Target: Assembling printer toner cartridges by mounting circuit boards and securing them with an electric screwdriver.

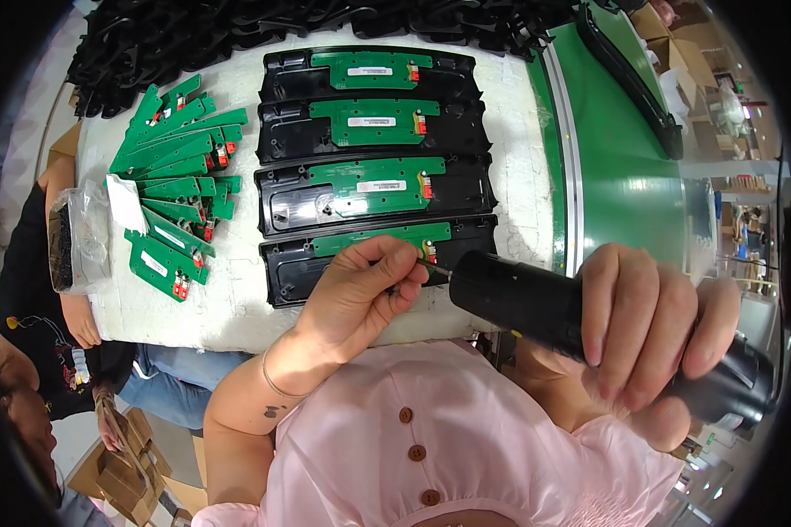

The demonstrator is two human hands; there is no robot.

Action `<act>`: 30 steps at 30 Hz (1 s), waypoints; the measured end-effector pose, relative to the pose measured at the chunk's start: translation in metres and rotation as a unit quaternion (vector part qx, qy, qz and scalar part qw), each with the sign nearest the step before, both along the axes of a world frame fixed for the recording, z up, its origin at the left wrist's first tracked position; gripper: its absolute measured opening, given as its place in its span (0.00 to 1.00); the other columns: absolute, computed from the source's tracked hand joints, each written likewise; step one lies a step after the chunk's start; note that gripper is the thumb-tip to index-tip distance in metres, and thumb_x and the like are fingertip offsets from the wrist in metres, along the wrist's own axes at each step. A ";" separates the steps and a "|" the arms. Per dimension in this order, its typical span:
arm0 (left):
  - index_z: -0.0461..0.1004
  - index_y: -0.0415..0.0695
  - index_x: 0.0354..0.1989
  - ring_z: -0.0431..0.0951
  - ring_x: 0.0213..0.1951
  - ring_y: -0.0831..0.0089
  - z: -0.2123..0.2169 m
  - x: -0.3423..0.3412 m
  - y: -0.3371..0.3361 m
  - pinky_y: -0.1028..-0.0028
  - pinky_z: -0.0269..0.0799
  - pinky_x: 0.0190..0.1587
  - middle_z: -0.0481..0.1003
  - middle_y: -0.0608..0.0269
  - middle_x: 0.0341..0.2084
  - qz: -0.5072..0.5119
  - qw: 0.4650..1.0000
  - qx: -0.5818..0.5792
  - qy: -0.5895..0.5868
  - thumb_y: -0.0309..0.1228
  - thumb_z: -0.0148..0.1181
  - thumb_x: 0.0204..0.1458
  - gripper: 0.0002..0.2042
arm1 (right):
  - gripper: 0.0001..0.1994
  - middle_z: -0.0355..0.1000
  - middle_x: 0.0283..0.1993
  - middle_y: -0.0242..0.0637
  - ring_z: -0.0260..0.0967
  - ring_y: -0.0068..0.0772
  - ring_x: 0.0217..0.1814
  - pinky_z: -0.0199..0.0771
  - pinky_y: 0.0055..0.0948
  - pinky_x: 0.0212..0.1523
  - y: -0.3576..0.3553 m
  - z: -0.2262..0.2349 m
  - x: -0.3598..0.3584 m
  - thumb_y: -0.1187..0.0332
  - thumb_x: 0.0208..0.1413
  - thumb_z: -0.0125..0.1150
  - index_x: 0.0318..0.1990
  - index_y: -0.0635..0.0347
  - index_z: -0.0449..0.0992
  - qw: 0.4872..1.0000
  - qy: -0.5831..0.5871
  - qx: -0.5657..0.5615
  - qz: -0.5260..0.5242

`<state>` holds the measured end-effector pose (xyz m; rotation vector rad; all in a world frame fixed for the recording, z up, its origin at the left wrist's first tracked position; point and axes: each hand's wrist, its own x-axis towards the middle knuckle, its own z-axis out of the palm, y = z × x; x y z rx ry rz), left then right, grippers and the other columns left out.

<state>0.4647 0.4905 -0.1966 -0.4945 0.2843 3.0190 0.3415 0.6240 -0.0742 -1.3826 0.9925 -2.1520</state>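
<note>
My right hand (pixel 650 325) is wrapped round a black electric screwdriver (pixel 518 299), held nearly level with its thin bit (pixel 435 266) toward the left. At the tip of that bit, my left hand (pixel 369 285) has its thumb and fingers pinched together; whatever they hold is too small to make out. Just beyond lies the nearest of several black plastic housings (pixel 290 274), stacked in a column, partly covered by my left hand. Each housing carries a green circuit board (pixel 378 124) with a white label and a red and yellow connector at its right end.
Loose green circuit boards (pixel 167 263) fan out at the left on the white padded surface (pixel 228 321). A plastic-wrapped box (pixel 66 241) stands by another person (pixel 35 290). Black plastic parts (pixel 237 26) are heaped along the back. A green conveyor belt (pixel 620 202) runs at the right.
</note>
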 end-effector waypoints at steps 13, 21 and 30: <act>0.60 0.27 0.51 0.69 0.50 0.58 0.007 0.015 0.010 0.71 0.68 0.52 0.66 0.43 0.47 -0.120 0.991 -0.056 -0.017 0.29 0.47 0.56 0.19 | 0.13 0.53 0.15 0.24 0.47 0.18 0.14 0.52 0.22 0.22 -0.032 -0.046 -0.009 0.67 0.42 0.47 0.37 0.60 0.64 0.987 -0.071 0.080 -0.120; 0.66 0.33 0.43 0.75 0.42 0.61 0.003 0.024 0.005 0.74 0.75 0.42 0.71 0.47 0.39 -0.105 0.989 -0.098 -0.032 0.29 0.41 0.58 0.12 | 0.13 0.52 0.15 0.26 0.48 0.19 0.15 0.53 0.24 0.24 -0.039 -0.049 -0.010 0.66 0.41 0.47 0.37 0.60 0.64 0.983 -0.063 0.126 -0.121; 0.69 0.38 0.44 0.74 0.37 0.74 -0.005 0.023 0.006 0.79 0.71 0.40 0.74 0.59 0.35 -0.069 0.986 -0.148 -0.028 0.29 0.49 0.56 0.11 | 0.14 0.53 0.15 0.27 0.49 0.20 0.15 0.53 0.25 0.24 -0.050 -0.042 -0.005 0.70 0.38 0.44 0.37 0.61 0.64 0.976 -0.054 0.184 -0.102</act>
